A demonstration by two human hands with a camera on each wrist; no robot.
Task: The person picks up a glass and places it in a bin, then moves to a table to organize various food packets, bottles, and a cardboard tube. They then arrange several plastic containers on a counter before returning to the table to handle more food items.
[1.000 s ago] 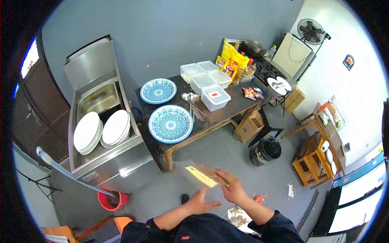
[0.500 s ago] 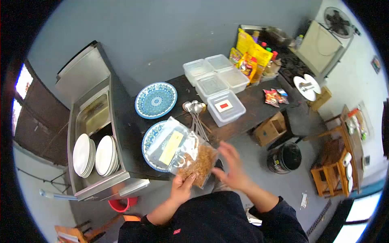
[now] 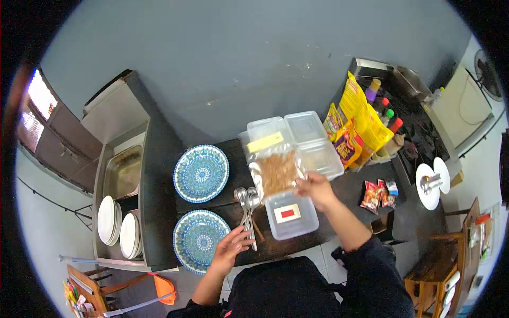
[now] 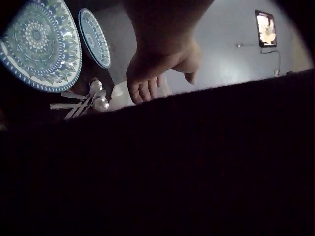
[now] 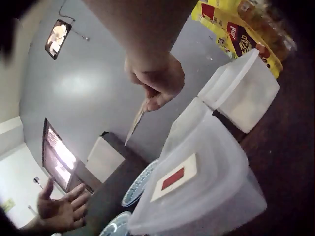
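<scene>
My right hand (image 3: 318,192) pinches a clear plastic bag (image 3: 277,172) by its lower right edge. Brown, flaky or shredded contents fill the bag's lower part, and a pale yellow label (image 3: 265,142) crosses its upper part. In the head view the bag overlaps the lidded plastic containers (image 3: 306,127); the right wrist view shows it edge-on, held above their lids. Just in front of it sits a container with a red-and-white label (image 3: 291,225). My left hand (image 3: 229,252) is empty, fingers loosely spread, close to several metal spoons (image 3: 247,212).
Two blue patterned plates (image 3: 200,173) lie on the left of the dark table (image 3: 339,212). Yellow packets (image 3: 366,127), bottles and small red packets (image 3: 374,196) stand to the right. White plates (image 3: 107,220) stack by the sink (image 3: 124,169) at left.
The bag has moved up and over the containers. The left hand, which gripped the bag half a second ago, has let go; the right hand now holds it. The view has come closer to the table.
</scene>
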